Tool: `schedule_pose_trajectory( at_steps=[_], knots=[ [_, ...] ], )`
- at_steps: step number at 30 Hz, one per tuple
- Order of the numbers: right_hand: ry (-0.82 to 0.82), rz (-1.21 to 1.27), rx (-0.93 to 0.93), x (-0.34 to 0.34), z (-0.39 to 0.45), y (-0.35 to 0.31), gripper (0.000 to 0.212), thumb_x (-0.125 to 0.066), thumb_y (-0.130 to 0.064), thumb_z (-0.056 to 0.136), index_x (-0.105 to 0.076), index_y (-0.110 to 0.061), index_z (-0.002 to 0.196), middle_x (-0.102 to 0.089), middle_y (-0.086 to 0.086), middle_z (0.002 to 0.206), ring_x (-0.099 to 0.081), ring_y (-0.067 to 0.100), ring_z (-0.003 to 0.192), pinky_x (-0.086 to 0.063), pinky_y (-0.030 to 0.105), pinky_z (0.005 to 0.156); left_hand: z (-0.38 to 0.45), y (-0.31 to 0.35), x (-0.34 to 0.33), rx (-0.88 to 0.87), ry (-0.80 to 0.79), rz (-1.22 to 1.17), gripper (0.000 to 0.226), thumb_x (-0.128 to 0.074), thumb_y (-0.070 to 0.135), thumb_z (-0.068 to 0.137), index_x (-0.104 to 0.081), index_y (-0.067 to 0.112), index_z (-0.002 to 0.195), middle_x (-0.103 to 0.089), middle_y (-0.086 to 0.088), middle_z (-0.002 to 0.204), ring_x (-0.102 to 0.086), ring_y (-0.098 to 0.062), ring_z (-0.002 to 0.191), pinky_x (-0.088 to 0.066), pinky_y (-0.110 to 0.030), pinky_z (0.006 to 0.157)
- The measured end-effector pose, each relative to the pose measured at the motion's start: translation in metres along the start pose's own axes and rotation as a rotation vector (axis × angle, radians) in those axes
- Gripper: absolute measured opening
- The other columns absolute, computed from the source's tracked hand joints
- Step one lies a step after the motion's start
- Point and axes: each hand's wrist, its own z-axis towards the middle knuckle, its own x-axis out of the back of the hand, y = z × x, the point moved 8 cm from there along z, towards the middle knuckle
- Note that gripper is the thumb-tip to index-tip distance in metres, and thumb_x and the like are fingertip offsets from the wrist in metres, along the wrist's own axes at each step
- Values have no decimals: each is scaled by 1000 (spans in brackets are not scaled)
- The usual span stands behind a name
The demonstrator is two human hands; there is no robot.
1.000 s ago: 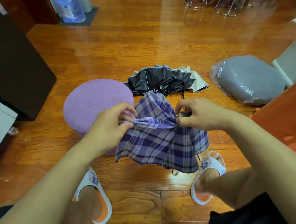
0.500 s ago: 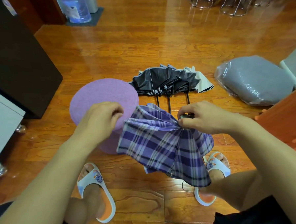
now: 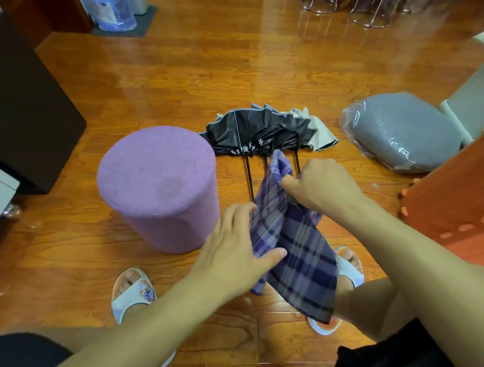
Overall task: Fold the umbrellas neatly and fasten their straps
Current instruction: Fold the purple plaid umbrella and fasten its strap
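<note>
A purple plaid umbrella (image 3: 297, 250) hangs in front of me, its cloth gathered into a loose bundle that points down toward my feet. My right hand (image 3: 319, 190) grips its upper part with curled fingers. My left hand (image 3: 236, 253) wraps round the cloth lower down, thumb across the front and fingers behind. Past my hands, several collapsed dark umbrellas (image 3: 260, 129) lie side by side on the wooden floor, shafts pointing toward me, one with a pale beige canopy. I cannot see any strap.
A round purple stool (image 3: 156, 185) stands on the left. A grey cushion in plastic wrap (image 3: 400, 130) lies at right, beside an orange panel (image 3: 461, 208). A dark cabinet (image 3: 20, 96) fills the left edge. My slippered feet (image 3: 134, 292) rest below.
My left hand has moved from the stool side down onto the plaid cloth and closed round it. The spread canopy is now gathered into a narrower bundle.
</note>
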Motion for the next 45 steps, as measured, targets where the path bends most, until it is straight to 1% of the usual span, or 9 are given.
schedule_pose_trajectory(
  at_steps=[5, 12, 19, 23, 27, 30, 35, 38, 45],
  knots=[
    [-75, 136, 50, 0, -5, -21, 42, -55, -46, 87, -57, -8, 69, -56, 9, 67, -53, 28, 66, -36, 33, 52, 22, 6, 11, -17, 84, -24, 89, -69, 62, 82, -27, 29, 153, -43, 8, 149, -40, -14, 138, -39, -37, 110],
    [-124, 406, 163, 0, -9, -43, 25, -57, -43, 91, -65, -22, 80, -66, -2, 75, -62, 18, 64, -41, 27, 50, 41, -1, 14, 22, 10, -51, 30, -64, 34, 89, -48, 28, 113, -60, 5, 115, -59, -25, 106, -49, -43, 79],
    [-132, 284, 640, 6, -27, -56, 34, -67, -49, 89, -57, -25, 111, -64, -9, 88, -58, 13, 79, -43, 31, 67, 42, -7, 24, -32, -34, -96, 28, -65, 32, 89, -49, 30, 111, -61, 6, 107, -61, -22, 100, -51, -46, 82],
    [-78, 405, 524, 25, -11, -27, 33, -73, -42, 87, -57, -30, 114, -65, -7, 85, -57, 11, 75, -45, 31, 69, 37, -28, 44, -11, -64, -88, 81, -83, 32, 81, -36, 40, 147, -45, 10, 131, -47, -9, 124, -40, -30, 104],
    [-46, 345, 416, 24, 2, -1, 27, -73, -46, 85, -59, -31, 103, -62, -9, 79, -55, 8, 72, -41, 31, 65, 31, -55, 72, 49, 156, 0, 37, -64, 7, 89, -55, 28, 119, -65, 6, 105, -63, -20, 101, -50, -42, 92],
    [3, 269, 392, 14, 3, -3, 31, -70, -54, 85, -60, -28, 98, -61, -9, 78, -54, 15, 74, -39, 34, 64, 21, -31, 85, -165, 355, 210, 26, -66, 16, 90, -59, 17, 116, -62, 0, 110, -59, -26, 106, -49, -42, 89],
    [18, 220, 413, 11, -1, -16, 33, -65, -61, 85, -56, -29, 89, -61, -3, 78, -53, 22, 76, -35, 37, 63, 5, 18, 31, -464, 118, 336, 38, -67, 26, 87, -56, 20, 122, -53, -2, 127, -54, -25, 113, -48, -41, 93],
    [10, 311, 470, 14, -8, -26, 34, -64, -62, 85, -58, -28, 88, -59, -5, 71, -52, 18, 69, -40, 39, 63, 2, 20, 23, -462, 144, 432, 53, -69, 20, 84, -56, 24, 135, -49, -8, 140, -50, -29, 121, -46, -41, 94],
    [-19, 339, 484, 12, -9, -26, 39, -56, -67, 79, -59, -30, 92, -59, -5, 72, -53, 15, 69, -42, 40, 65, 7, 20, 36, -402, 232, 429, 44, -64, 23, 89, -56, 20, 132, -52, -7, 136, -55, -30, 115, -49, -48, 87]
  ],
)
